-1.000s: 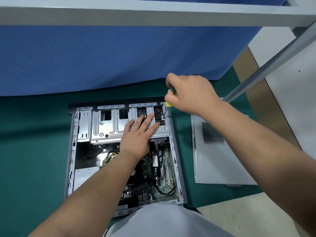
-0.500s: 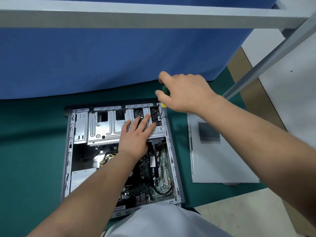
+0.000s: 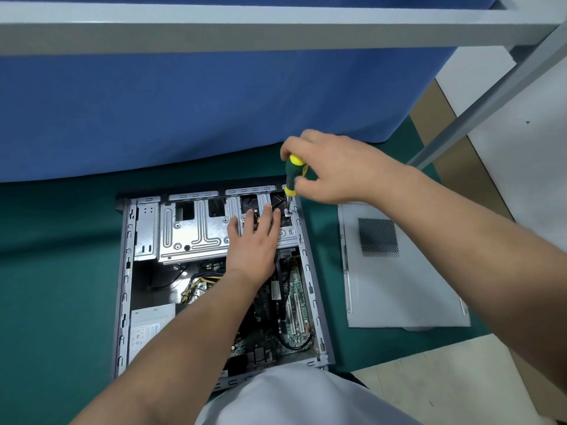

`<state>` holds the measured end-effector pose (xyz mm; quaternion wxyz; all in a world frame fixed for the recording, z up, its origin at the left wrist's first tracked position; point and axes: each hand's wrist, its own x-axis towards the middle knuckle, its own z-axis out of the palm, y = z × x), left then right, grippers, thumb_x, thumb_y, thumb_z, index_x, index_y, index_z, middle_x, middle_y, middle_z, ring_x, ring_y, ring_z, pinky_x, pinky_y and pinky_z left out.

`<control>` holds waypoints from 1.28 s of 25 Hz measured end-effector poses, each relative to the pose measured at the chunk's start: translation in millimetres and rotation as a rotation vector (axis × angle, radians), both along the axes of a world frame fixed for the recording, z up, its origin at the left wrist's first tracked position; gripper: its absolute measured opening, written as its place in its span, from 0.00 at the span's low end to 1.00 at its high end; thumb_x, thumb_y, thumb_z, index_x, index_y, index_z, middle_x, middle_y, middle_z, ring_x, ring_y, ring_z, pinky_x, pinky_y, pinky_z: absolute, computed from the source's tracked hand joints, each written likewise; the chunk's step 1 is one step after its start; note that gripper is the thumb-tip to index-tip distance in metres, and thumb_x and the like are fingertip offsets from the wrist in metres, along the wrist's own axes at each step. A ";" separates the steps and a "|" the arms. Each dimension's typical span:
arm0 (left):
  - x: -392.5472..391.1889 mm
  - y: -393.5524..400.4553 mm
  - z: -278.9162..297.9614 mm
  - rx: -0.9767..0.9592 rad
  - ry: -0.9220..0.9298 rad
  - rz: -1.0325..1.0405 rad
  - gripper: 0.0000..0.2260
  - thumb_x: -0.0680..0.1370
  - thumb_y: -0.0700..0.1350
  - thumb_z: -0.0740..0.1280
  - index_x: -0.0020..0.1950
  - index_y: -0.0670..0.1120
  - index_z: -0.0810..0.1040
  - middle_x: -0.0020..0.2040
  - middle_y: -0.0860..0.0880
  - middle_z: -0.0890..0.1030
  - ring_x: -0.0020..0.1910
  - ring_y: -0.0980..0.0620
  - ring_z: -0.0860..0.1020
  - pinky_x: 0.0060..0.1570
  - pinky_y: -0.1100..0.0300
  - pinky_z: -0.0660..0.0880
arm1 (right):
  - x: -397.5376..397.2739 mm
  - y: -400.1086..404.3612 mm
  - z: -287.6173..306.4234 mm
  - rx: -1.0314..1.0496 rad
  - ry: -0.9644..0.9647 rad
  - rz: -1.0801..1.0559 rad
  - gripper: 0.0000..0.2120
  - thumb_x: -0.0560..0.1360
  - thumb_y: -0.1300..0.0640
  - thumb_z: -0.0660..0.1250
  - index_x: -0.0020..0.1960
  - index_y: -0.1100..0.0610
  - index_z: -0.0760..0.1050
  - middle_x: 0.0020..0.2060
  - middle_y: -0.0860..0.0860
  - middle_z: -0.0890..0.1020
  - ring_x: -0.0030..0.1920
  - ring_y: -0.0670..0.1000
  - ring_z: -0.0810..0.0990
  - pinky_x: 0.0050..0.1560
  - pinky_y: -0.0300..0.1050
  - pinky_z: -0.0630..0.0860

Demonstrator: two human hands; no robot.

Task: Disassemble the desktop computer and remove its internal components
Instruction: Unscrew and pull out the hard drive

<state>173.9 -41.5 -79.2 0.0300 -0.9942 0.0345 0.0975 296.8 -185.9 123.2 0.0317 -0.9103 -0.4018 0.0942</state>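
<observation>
Desktop computer case (image 3: 122, 271) is laid on its side on the green mat (image 3: 55, 271), side open, so the motherboard (image 3: 294, 302), the yellow-and-black cable bundle (image 3: 196, 286) and the power supply (image 3: 150, 329) at the near left can all be seen. The silver drive cage (image 3: 190, 228) is spread across the far end of the case. The left hand (image 3: 253, 243) is laid flat on the right part of that cage, fingers straight and slightly spread, nothing gripped. A green-and-yellow screwdriver (image 3: 293, 176) is pinched by the right hand (image 3: 334, 167) between thumb and curled fingers, held nearly upright, with its tip set down at a small bracket in the far right corner of the case (whether the tip is actually seated in a screw can't be made out). The removed grey side panel (image 3: 405, 286) is lying flat on the mat just right of the case, apart from it. A blue cloth (image 3: 214, 111) is hung behind everything.
</observation>
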 end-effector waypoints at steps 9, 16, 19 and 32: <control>-0.8 0.6 0.8 -0.007 0.007 -0.010 0.44 0.77 0.52 0.68 0.83 0.46 0.43 0.83 0.44 0.49 0.79 0.36 0.56 0.74 0.33 0.53 | 1.0 -0.9 -6.3 -0.007 -0.079 -0.154 0.16 0.78 0.40 0.57 0.56 0.51 0.66 0.45 0.52 0.76 0.40 0.59 0.74 0.35 0.48 0.63; -0.3 1.0 3.2 -0.015 0.017 -0.007 0.44 0.77 0.52 0.69 0.83 0.46 0.43 0.83 0.44 0.50 0.79 0.35 0.56 0.74 0.33 0.54 | -1.0 -4.0 -3.0 0.064 0.146 -0.088 0.13 0.75 0.49 0.65 0.58 0.50 0.70 0.46 0.47 0.73 0.45 0.54 0.75 0.45 0.50 0.72; -0.8 0.5 3.5 -0.016 0.015 -0.010 0.44 0.77 0.52 0.69 0.83 0.46 0.43 0.83 0.44 0.50 0.79 0.35 0.56 0.74 0.33 0.54 | -4.4 1.5 -9.8 -0.016 -0.134 -0.330 0.21 0.81 0.34 0.54 0.53 0.53 0.67 0.37 0.50 0.71 0.40 0.60 0.72 0.39 0.52 0.69; -0.3 0.4 2.9 -0.027 0.017 -0.008 0.44 0.77 0.51 0.69 0.83 0.46 0.44 0.83 0.44 0.50 0.79 0.35 0.56 0.73 0.32 0.53 | -4.7 -3.8 -1.0 0.112 0.186 -0.074 0.13 0.74 0.53 0.65 0.58 0.48 0.68 0.47 0.48 0.73 0.45 0.53 0.75 0.45 0.50 0.74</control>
